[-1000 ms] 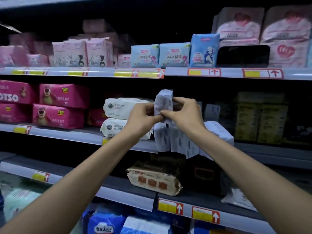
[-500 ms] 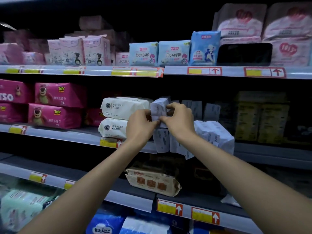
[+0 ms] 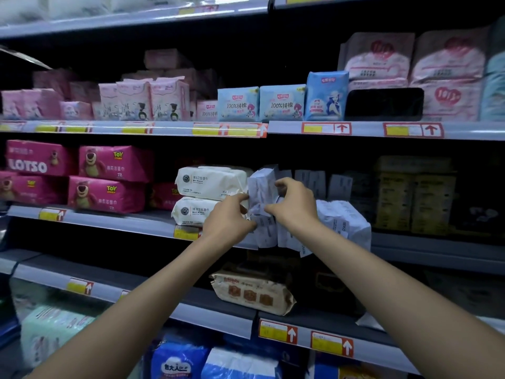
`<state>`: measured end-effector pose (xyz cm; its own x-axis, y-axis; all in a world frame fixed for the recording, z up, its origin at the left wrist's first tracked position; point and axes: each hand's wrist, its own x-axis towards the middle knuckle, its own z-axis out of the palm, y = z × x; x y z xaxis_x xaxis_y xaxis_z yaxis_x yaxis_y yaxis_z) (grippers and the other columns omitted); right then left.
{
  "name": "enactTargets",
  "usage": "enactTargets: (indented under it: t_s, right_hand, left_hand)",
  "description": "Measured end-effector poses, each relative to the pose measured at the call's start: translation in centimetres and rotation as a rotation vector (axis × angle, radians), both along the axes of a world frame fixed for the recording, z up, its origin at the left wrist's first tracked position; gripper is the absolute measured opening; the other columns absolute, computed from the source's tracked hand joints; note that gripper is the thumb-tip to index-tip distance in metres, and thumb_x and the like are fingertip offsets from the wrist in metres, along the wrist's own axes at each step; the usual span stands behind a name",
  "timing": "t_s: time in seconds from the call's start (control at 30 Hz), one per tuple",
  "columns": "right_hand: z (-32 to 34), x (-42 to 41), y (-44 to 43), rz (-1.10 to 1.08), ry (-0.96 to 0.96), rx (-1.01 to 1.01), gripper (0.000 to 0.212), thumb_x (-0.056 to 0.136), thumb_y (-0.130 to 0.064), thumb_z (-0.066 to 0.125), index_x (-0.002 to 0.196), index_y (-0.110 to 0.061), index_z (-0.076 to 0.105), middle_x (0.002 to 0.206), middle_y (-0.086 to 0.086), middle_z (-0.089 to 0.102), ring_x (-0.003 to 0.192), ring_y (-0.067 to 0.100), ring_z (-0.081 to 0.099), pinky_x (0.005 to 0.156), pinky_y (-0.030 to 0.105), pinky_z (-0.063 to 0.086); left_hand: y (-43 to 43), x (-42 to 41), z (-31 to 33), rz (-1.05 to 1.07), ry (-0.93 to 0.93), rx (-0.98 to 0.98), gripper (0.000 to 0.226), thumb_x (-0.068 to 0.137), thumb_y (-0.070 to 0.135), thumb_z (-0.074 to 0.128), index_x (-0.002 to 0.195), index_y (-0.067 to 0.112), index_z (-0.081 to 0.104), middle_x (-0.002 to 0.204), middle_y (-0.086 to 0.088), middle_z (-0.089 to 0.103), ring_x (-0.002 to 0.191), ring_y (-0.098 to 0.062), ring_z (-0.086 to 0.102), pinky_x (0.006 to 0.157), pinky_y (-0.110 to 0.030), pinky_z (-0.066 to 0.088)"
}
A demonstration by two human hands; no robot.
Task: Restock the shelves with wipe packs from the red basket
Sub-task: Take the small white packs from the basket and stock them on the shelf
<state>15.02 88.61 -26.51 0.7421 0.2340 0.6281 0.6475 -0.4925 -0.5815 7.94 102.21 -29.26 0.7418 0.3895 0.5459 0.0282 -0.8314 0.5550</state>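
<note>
Presently both hands meet on one small white wipe pack [image 3: 263, 180] in front of the middle shelf [image 3: 123, 220]. The left hand [image 3: 229, 218] pinches the pack's lower left edge with curled fingertips. The right hand [image 3: 294, 203] closes round its right side, with the fingers curled over the wrapper. Neither hand is free.

The pack stands with its long axis close to upright, its top leaning slightly to the right. It sits between the two hands. The right hand grips higher on it and the left hand lower.

Position relative to stock:
- Just to the left, touching or nearly so, are the stacked white packs [image 3: 210, 184], two high and lying flat.
- Directly below and to the right is the front row of small packs [image 3: 341, 222], standing on end at the shelf lip.

The held pack is above that row and has not yet been set down. The seating move probably runs downward and back into the shelf, keeping the upright axis to match the row. The red basket is not in view.
</note>
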Motion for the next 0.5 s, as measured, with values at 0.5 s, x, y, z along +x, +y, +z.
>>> enactTargets:
  t_s: [0.5]
  right_hand:
    - [-6.3, -9.1, -11.5, 0.040, -0.059, -0.473, 0.096, 0.084, -0.057, 0.074, 0.161, -0.033, 0.021, 0.164, 0.001, 0.023, 0.153, 0.024, 0.021, 0.121, 0.042, 0.029]
  left_hand:
    - [-3.7, -9.5, -4.3, 0.012, 0.265, 0.550, 0.102, 0.083, 0.079, 0.052, 0.165, 0.037, 0.008, 0.171, -0.004, 0.017, 0.157, -0.026, 0.018, 0.124, -0.052, 0.027]
